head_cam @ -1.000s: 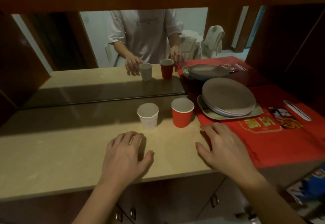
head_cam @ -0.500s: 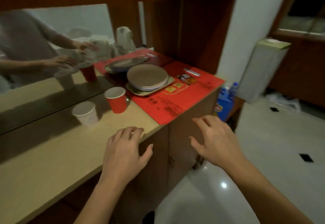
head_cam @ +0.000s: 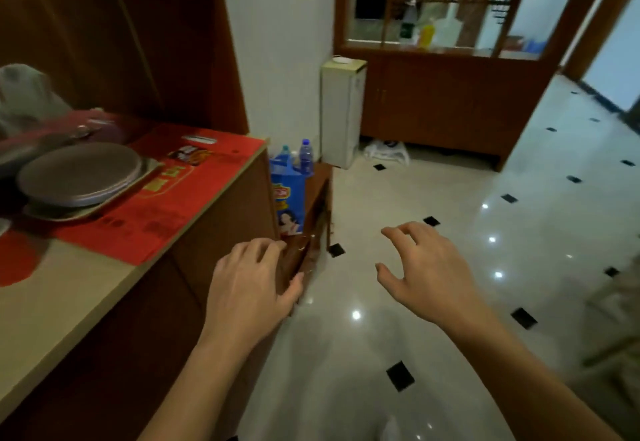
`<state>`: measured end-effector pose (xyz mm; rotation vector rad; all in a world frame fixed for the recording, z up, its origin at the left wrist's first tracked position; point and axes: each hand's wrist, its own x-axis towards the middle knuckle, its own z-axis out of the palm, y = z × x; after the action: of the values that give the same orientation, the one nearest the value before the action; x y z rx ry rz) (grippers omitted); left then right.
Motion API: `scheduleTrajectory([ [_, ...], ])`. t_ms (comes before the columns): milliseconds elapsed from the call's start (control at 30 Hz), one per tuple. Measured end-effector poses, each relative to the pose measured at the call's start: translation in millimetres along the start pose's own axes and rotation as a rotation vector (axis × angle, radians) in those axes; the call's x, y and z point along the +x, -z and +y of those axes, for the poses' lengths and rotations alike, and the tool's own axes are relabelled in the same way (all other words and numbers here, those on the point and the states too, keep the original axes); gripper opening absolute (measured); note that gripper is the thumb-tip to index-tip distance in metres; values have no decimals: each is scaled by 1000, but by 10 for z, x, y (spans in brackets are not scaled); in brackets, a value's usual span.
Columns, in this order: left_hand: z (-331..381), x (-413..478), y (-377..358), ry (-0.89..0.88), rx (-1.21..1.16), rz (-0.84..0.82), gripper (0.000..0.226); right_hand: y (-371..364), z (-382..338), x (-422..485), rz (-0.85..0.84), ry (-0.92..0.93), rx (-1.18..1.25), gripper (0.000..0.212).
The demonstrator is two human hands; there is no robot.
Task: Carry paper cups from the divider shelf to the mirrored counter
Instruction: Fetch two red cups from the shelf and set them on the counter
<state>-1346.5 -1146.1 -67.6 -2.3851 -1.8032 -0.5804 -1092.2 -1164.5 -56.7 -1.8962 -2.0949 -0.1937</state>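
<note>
The beige mirrored counter (head_cam: 52,305) fills the left edge of the head view. A blurred red shape (head_cam: 14,260) at the far left edge may be the red cup; I cannot tell. The white cup is out of view. My left hand (head_cam: 247,288) hovers empty beside the counter's wooden corner, fingers apart. My right hand (head_cam: 427,274) hangs empty over the tiled floor, fingers spread and curled. The wooden lattice divider shelf (head_cam: 446,47) stands at the far side of the room with bottles on its ledge. Any paper cups there are too small to make out.
A stack of grey plates (head_cam: 79,174) sits on a tray over a red cloth (head_cam: 166,212) on the counter. A blue box with bottles (head_cam: 289,195) rests on a low wooden stand. A white appliance (head_cam: 341,111) stands by the wall. The glossy tiled floor (head_cam: 450,198) stretches toward the divider.
The view has swung right, away from the mirror and the two cups, toward the room and the divider. Both hands have left the countertop and now hang empty over the floor.
</note>
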Motion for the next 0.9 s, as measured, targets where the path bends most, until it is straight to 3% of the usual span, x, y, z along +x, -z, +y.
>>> scheduleTrajectory([
  [500,1848,1997,-1263,-286,-60,-108,53,-203,2495,579,15,-300,-37,52],
  [900,3104,3521,-2094,-387,-135,-159,54,-422,4185,1416,28,-415,-29,52],
])
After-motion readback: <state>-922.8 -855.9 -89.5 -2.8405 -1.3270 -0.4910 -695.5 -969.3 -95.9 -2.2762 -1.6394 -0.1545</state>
